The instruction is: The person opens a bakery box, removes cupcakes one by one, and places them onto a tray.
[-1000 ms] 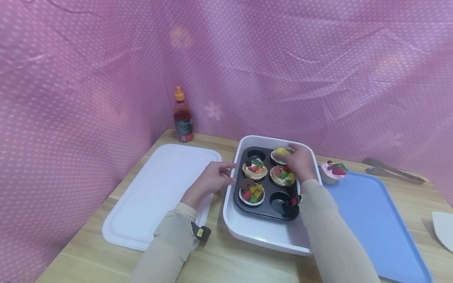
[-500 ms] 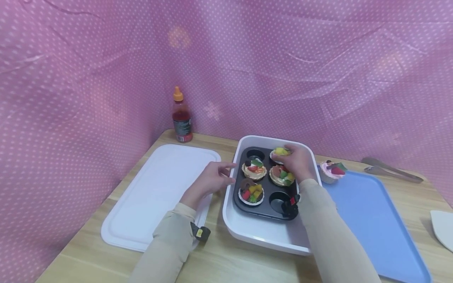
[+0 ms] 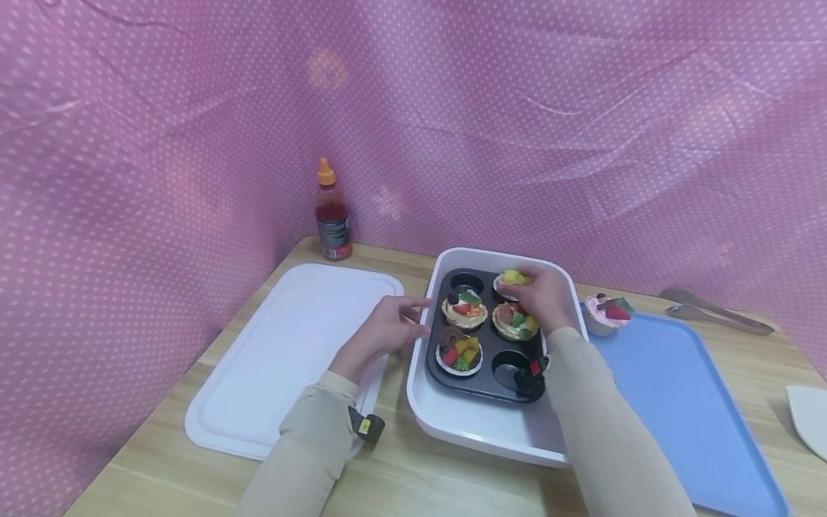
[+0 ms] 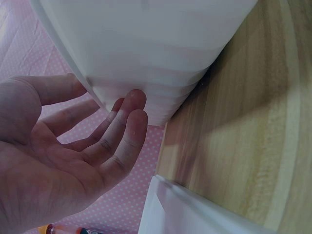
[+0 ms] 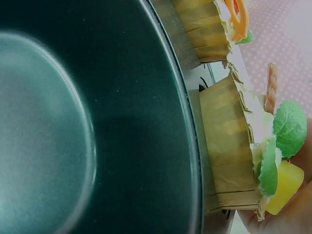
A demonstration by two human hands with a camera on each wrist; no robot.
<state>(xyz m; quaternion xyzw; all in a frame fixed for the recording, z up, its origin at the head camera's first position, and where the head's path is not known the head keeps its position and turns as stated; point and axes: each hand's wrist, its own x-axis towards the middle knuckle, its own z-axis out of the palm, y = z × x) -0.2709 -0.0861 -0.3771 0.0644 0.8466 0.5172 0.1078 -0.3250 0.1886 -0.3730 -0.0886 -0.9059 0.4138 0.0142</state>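
A black muffin pan (image 3: 478,384) lies inside a white plastic tub (image 3: 478,431) and carries several fruit tarts in its cups. My right hand (image 3: 545,298) pinches a yellow-topped tart (image 3: 514,278) at the far right cup. Just nearer sits a leaf-topped tart (image 3: 515,323), its pleated case large in the right wrist view. Along the left column are a tart with orange and red fruit (image 3: 464,310) and a tart with a brown ring (image 3: 459,355). My left hand (image 3: 388,323) has its fingers loosely bent against the tub's outer left side, thumb tip at the rim.
Left of the tub lies a white board (image 3: 284,359). A sauce bottle (image 3: 333,230) stands behind it. To the right, a pink cupcake (image 3: 606,314) sits at the corner of a blue tray (image 3: 672,409), with metal tongs (image 3: 723,314) beyond and a white object (image 3: 810,420) at the edge.
The right hand has shifted very slightly left over the yellow-topped tart and settled there. The left hand and the pan stay in place.
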